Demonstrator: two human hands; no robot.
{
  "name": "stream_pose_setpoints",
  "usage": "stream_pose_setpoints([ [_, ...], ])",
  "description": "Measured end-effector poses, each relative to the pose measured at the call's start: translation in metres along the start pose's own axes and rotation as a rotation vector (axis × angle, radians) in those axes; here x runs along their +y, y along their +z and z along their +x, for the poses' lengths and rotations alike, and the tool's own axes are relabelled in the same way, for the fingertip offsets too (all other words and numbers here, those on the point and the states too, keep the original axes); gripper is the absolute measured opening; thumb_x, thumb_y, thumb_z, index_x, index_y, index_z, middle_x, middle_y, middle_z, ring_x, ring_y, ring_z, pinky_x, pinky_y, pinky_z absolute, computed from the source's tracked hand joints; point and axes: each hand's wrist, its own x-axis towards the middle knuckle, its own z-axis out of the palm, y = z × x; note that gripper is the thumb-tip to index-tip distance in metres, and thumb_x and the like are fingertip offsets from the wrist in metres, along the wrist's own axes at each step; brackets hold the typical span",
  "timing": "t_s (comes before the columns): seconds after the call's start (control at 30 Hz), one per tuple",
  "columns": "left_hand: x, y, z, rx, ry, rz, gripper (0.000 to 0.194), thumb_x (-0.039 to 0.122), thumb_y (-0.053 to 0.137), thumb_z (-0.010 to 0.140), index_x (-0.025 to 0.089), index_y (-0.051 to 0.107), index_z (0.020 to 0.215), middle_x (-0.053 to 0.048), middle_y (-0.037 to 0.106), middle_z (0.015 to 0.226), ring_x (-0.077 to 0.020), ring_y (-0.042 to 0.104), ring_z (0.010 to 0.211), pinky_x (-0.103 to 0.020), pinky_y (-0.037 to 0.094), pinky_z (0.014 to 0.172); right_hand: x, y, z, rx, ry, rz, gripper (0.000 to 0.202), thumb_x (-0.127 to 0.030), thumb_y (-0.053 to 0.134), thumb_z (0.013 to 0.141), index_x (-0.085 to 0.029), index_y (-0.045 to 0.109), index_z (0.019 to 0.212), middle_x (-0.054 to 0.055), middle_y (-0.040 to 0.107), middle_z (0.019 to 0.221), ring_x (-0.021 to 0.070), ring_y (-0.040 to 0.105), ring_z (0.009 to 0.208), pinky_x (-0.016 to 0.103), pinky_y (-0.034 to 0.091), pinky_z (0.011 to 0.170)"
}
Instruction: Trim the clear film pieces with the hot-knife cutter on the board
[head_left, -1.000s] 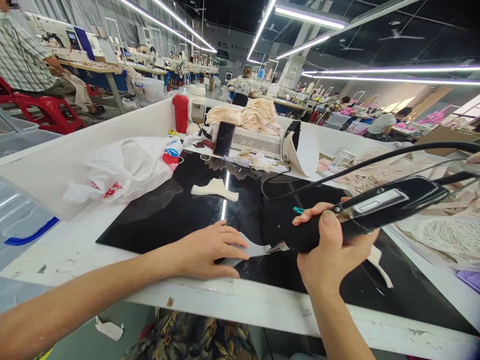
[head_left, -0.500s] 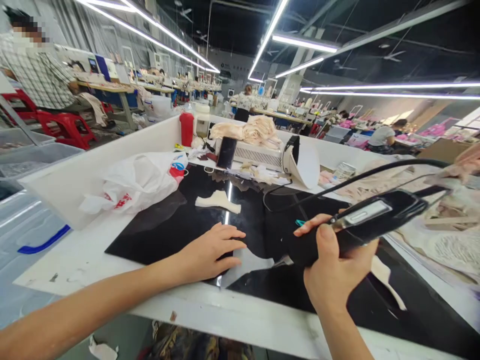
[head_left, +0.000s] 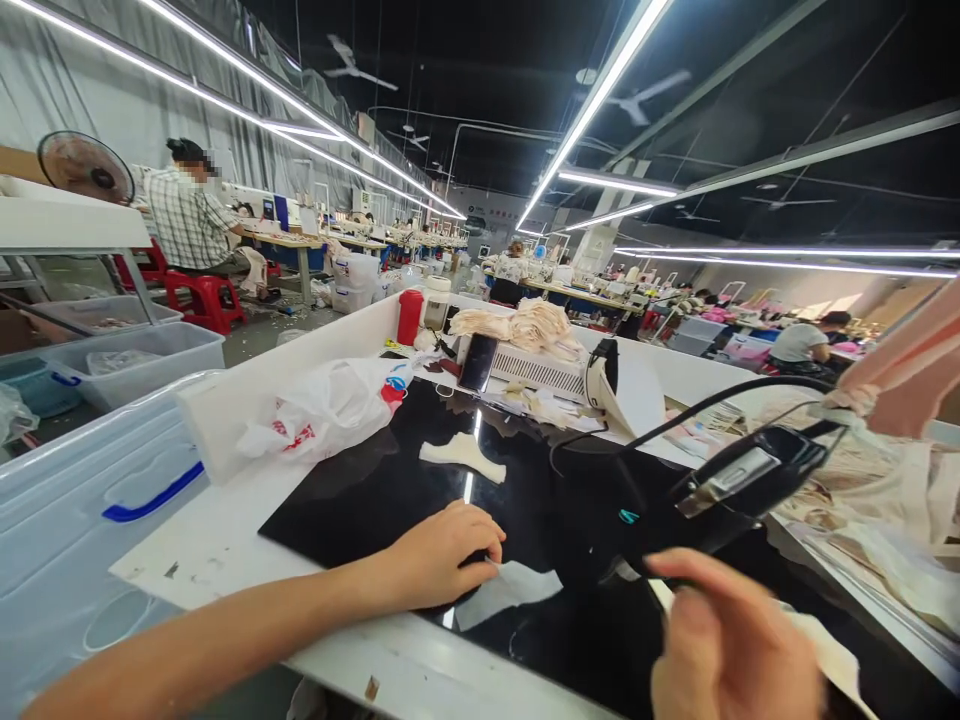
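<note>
My left hand (head_left: 454,555) rests on the black board (head_left: 375,510), its fingers curled. Thumb and index finger close on the edge of a thin, greyish-white translucent piece (head_left: 517,590). My right hand (head_left: 735,640), smeared by motion, is low at the right, below a black corded hand tool (head_left: 739,475). It looks apart from the tool, whose flat metal tip lies toward the board. A curved cream fabric piece (head_left: 832,650) is partly hidden behind that hand; whether my fingers touch it, I cannot tell. Another cream piece (head_left: 463,457) lies farther back.
A white plastic bag (head_left: 337,405) lies at the left. At the back stand a red bottle (head_left: 409,317), a phone (head_left: 477,362) and a slotted white box (head_left: 544,375) topped with folded fabric. Piled fabric (head_left: 862,480) is on the right. A person (head_left: 191,215) sits farther left.
My right hand has let go of the black tool and dropped lower. My left fingers, spread flat before, are now curled on the translucent piece's edge. The view has tilted up and turned left.
</note>
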Motion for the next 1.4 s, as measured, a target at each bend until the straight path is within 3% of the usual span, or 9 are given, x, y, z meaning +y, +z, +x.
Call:
stream_pose_setpoints([
  [0.1,0.001,-0.002,0.001,0.01,-0.05,-0.05,0.005,0.02,0.061,0.094,0.02,0.066,0.095,-0.003,0.073,0.108,-0.0192,0.066,0.107,-0.036,0.041,0.109,-0.001,0.018,-0.012,-0.391,-0.071,-0.025,0.028,-0.042,0.054,0.098,-0.029,0.066,0.12,0.005,0.075,0.112,0.0253,0.072,0.101,0.039,0.058,0.086],
  [0.17,0.003,-0.005,0.001,0.017,-0.128,-0.085,0.008,0.023,0.059,0.094,0.021,0.066,0.098,-0.001,0.073,0.103,-0.0177,0.066,0.098,-0.035,0.045,0.103,-0.004,0.032,-0.014,-0.566,0.044,0.008,0.035,-0.046,0.052,0.099,-0.032,0.061,0.129,0.004,0.074,0.12,0.0245,0.071,0.108,0.04,0.059,0.09],
  [0.27,0.006,-0.01,0.003,0.036,-0.205,-0.211,0.009,0.024,0.059,0.092,0.021,0.067,0.096,0.001,0.071,0.095,-0.0159,0.065,0.088,-0.029,0.048,0.087,-0.006,0.046,-0.01,-0.705,0.265,0.11,0.033,-0.051,0.046,0.101,-0.03,0.059,0.122,0.002,0.075,0.102,0.0201,0.072,0.092,0.033,0.059,0.081],
  [0.37,0.006,-0.016,0.006,0.069,-0.229,-0.31,0.007,0.023,0.06,0.089,0.02,0.065,0.091,0.002,0.068,0.087,-0.0142,0.062,0.082,-0.026,0.048,0.079,-0.007,0.053,-0.001,-0.695,0.356,0.2,0.032,-0.057,0.049,0.098,-0.027,0.06,0.098,-0.002,0.065,0.078,0.0167,0.064,0.07,0.028,0.053,0.065],
  [0.47,0.002,-0.022,0.009,0.114,-0.27,-0.34,0.008,0.025,0.059,0.089,0.018,0.063,0.091,0.002,0.063,0.08,-0.0124,0.059,0.073,-0.024,0.046,0.07,-0.008,0.058,0.008,-0.697,0.406,0.29,0.036,-0.059,0.055,0.094,-0.024,0.058,0.082,-0.003,0.056,0.068,0.0153,0.058,0.064,0.026,0.048,0.061],
  [0.73,-0.031,-0.045,0.032,0.253,-0.345,-0.273,0.029,0.022,0.057,0.088,0.019,0.051,0.116,0.003,0.061,0.081,-0.0115,0.06,0.066,-0.023,0.048,0.062,0.001,0.102,0.03,-0.544,0.341,0.24,0.046,-0.064,0.057,0.09,-0.021,0.073,0.09,0.003,0.067,0.073,0.0186,0.06,0.065,0.029,0.049,0.062],
  [0.87,-0.046,-0.063,0.052,0.333,-0.341,-0.08,0.016,0.025,0.057,0.092,0.019,0.052,0.106,0.001,0.062,0.086,-0.0124,0.059,0.069,-0.026,0.049,0.067,0.014,0.132,0.043,-0.519,0.244,0.172,0.044,-0.058,0.051,0.095,-0.021,0.075,0.097,0.006,0.072,0.09,0.0208,0.064,0.075,0.033,0.05,0.072],
  [1.0,-0.053,-0.073,0.062,0.288,-0.307,0.162,0.005,0.023,0.057,0.093,0.019,0.057,0.089,-0.001,0.063,0.089,-0.0169,0.059,0.08,-0.031,0.048,0.079,0.026,0.153,0.049,-0.531,0.153,0.061,0.042,-0.052,0.047,0.099,-0.022,0.077,0.1,0.008,0.072,0.094,0.0243,0.064,0.085,0.036,0.048,0.078],
  [1.4,-0.076,-0.06,0.06,0.119,-0.316,0.573,0.02,0.025,0.053,0.101,0.019,0.071,0.095,-0.007,0.066,0.097,-0.0222,0.062,0.094,-0.033,0.048,0.083,0.031,0.172,0.036,-0.587,0.012,-0.25,0.029,-0.026,0.05,0.1,-0.021,0.077,0.091,0.008,0.07,0.091,0.0234,0.058,0.084,0.035,0.039,0.077],
])
